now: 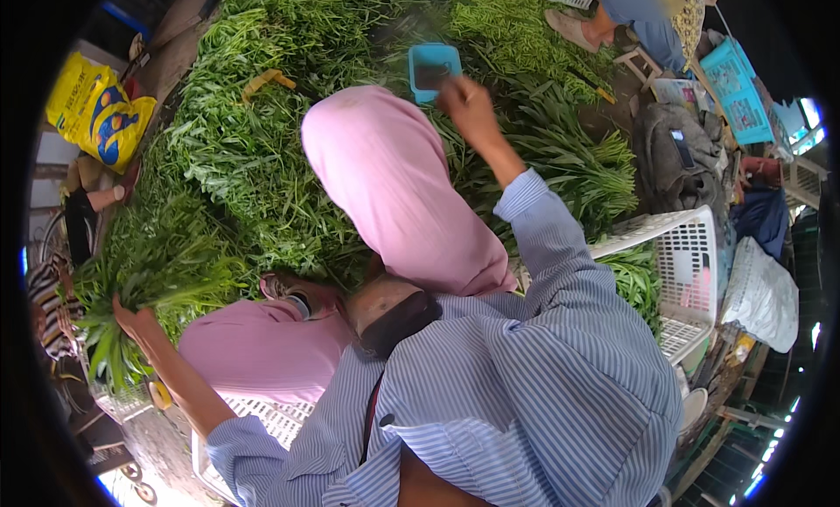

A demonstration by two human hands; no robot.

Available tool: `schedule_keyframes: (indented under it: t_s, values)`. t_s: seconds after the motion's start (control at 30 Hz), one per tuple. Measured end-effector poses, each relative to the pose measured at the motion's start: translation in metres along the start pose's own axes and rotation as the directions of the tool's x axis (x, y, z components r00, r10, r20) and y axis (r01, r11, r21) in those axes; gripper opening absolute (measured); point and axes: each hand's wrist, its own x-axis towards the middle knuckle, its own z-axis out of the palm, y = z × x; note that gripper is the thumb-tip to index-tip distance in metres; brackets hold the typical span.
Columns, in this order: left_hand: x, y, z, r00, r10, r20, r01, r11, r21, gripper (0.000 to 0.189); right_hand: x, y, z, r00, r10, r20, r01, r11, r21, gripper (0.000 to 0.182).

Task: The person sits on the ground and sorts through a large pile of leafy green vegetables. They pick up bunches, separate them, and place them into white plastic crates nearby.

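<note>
My left hand is closed around a bunch of long-leaved greens at the left, beside my pink-trousered knee. The leaves hang past my fingers, and the stems point right over the pile. My right hand is raised beyond my other knee, at the near right rim of a small blue plastic tub. Its fingers are curled and blurred, so whether they hold anything is hidden. Dark contents, perhaps water, show in the tub. A large heap of loose leafy greens spreads in front of me.
Bunched greens lie right of the tub, stems outward. A white plastic crate with greens stands by my right side. A roll of yellow tape is near my left forearm. Another person's leg is at top right. A phone rests on grey cloth.
</note>
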Motion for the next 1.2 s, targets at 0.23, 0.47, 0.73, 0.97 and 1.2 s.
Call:
schedule_keyframes:
  t_s: [0.23,0.47,0.73,0.97,1.2]
  values:
    - [-0.025,-0.004,0.017,0.993,-0.026,-0.113,0.048,0.979,0.198,0.039,-0.158,0.169,0.030,0.645,0.629,0.434,-0.200,0.687,-0.698,0.029]
    - [-0.044,-0.011,0.028,0.978,0.157,-0.138,-0.047,0.808,0.587,0.043,-0.063,0.213,0.042,0.833,0.552,0.029,-0.464,0.727,-0.507,0.022]
    - [-0.019,0.018,0.037,0.977,0.189,-0.102,-0.093,0.802,0.591,0.038,-0.045,0.247,0.093,0.750,0.661,0.013,-0.397,0.467,-0.790,0.041]
    - [-0.033,-0.019,0.078,0.971,-0.083,-0.226,0.108,0.989,0.098,0.035,-0.026,0.192,0.076,0.640,0.717,0.276,-0.522,0.670,-0.528,0.036]
    - [-0.052,-0.005,0.088,0.965,-0.178,-0.191,0.150,0.977,-0.151,0.036,-0.038,0.101,0.067,0.895,0.363,0.257,-0.242,0.882,-0.405,0.031]
